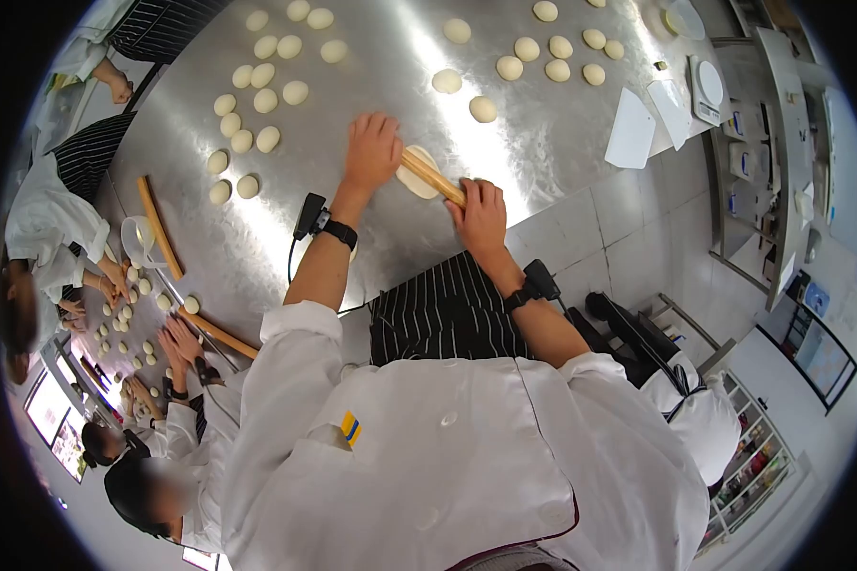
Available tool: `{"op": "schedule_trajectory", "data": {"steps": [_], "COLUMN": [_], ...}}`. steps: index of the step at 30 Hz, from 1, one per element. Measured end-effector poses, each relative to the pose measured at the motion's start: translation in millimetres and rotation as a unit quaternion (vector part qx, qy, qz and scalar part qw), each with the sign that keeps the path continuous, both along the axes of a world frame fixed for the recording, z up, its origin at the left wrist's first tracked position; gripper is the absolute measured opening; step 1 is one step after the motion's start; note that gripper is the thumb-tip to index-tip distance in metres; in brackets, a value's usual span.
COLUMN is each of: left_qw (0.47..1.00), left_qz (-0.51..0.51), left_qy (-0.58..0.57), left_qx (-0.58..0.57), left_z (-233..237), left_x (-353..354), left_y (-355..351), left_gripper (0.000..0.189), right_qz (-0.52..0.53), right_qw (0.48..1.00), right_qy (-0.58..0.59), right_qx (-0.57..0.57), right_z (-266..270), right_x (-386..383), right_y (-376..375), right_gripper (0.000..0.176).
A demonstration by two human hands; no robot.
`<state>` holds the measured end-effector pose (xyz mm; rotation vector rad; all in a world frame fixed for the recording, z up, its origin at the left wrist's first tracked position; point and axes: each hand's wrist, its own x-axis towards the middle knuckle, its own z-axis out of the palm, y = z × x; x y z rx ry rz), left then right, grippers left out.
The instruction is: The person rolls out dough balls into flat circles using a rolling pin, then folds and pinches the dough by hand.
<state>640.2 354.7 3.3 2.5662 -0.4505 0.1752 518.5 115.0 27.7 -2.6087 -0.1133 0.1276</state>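
Observation:
A wooden rolling pin [432, 176] lies slantwise across a flattened oval of dough [415, 181] on the steel table. My left hand [373, 150] is closed over the pin's upper left end, its fingers curled down. Around the lower right end my right hand [481, 214] is closed too. The dough shows on both sides of the pin, and the part under it is hidden. Nearby, a round dough ball [483, 109] sits beyond my right hand, and another dough ball [268, 139] belongs to a group left of my left hand.
Several dough balls [557, 70] are spread over the steel table [371, 57]. White scrapers [630, 130] and a scale [707, 90] stand at the right edge. To the left are another rolling pin [160, 226], a clear jug [137, 240] and co-workers' hands [183, 344] by more dough balls.

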Motion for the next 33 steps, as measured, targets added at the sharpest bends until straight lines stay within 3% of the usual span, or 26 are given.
{"op": "schedule_trajectory", "data": {"steps": [5,11,14,21,24,27,30,33], "left_qw": [0.998,0.995,0.995,0.993,0.997,0.992,0.98,0.964], "left_qz": [0.033,0.036,0.044,0.078,0.062,0.125,0.188,0.245], "left_qy": [0.033,0.061,0.052,0.069,0.031,0.01,0.056,0.094], "left_qx": [0.042,0.071,0.074,0.062,0.016,0.019,0.033,0.044], "left_z": [6.0,8.1,12.3,24.4,52.5,92.4,84.8,45.3], "left_x": [-14.0,-32.6,-46.6,-85.7,-98.6,-126.3,-160.0,-173.7], "left_y": [10.0,19.8,28.0,43.1,49.5,27.6,-11.9,-49.4], "left_gripper": [0.046,0.057,0.055,0.048,0.035,0.02,0.014,0.012], "right_qz": [0.002,-0.021,-0.031,-0.033,0.082,0.184,0.241,0.324], "right_qw": [0.997,0.996,0.999,0.996,0.995,0.981,0.965,0.945], "right_qy": [0.016,0.019,0.037,0.067,-0.054,-0.039,-0.1,-0.035], "right_qx": [-0.075,-0.085,-0.019,-0.038,0.019,0.053,0.017,-0.016], "right_z": [4.6,5.8,7.0,9.5,32.3,67.2,60.8,47.5], "right_x": [-17.1,-39.7,-58.0,-40.4,-20.4,10.5,52.2,78.3], "right_y": [18.8,42.3,54.0,33.6,4.5,-32.5,-54.3,-65.2], "right_gripper": [0.068,0.072,0.068,0.044,0.035,0.032,0.029,0.028]}}
